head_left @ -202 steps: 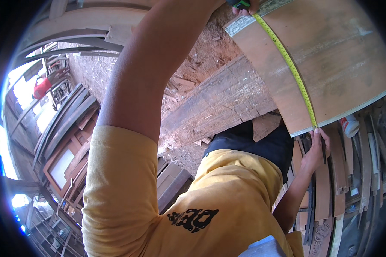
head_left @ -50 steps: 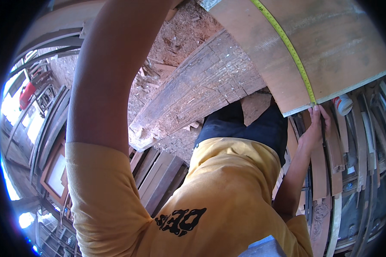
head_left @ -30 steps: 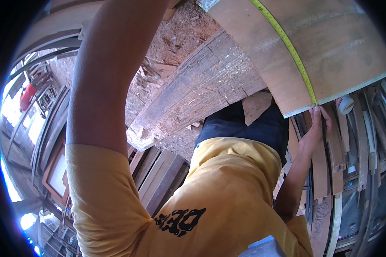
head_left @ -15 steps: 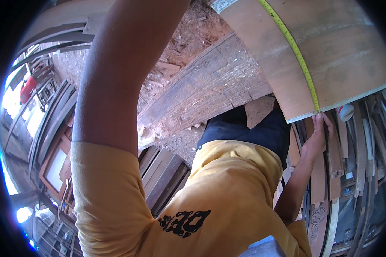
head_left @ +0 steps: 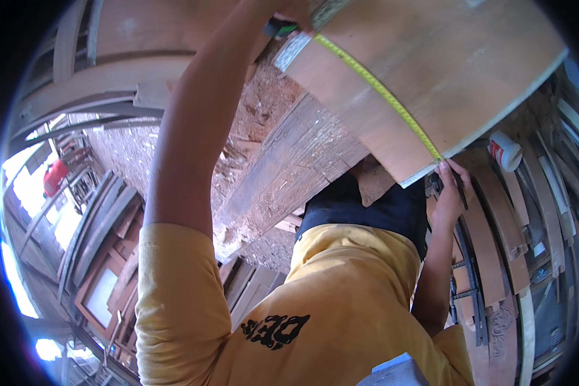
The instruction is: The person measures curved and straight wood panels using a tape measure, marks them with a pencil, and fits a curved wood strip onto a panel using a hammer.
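A yellow tape measure (head_left: pixel 381 88) lies stretched across a wide brown wooden board (head_left: pixel 489 77). At the board's far left edge, my left hand (head_left: pixel 296 14) is closed at the dark, green-marked tape case, partly cut off by the top of the picture. My right hand (head_left: pixel 451 193) pinches the tape's end against the board's near edge. A thin dark stick (head_left: pixel 461 193), perhaps a pencil, runs down between the fingers of that hand.
A rough plank (head_left: pixel 289 164) strewn with sawdust lies below the board. Several wood strips (head_left: pixel 489 244) are stacked at the right, with a white plastic bottle (head_left: pixel 506 152) near the board. A wooden frame (head_left: pixel 103 289) leans at the left, below a red container (head_left: pixel 55 178).
The view has shifted, so the left hand and the tape case now show at the top. The tape's near end stays in my right hand at the board's edge.
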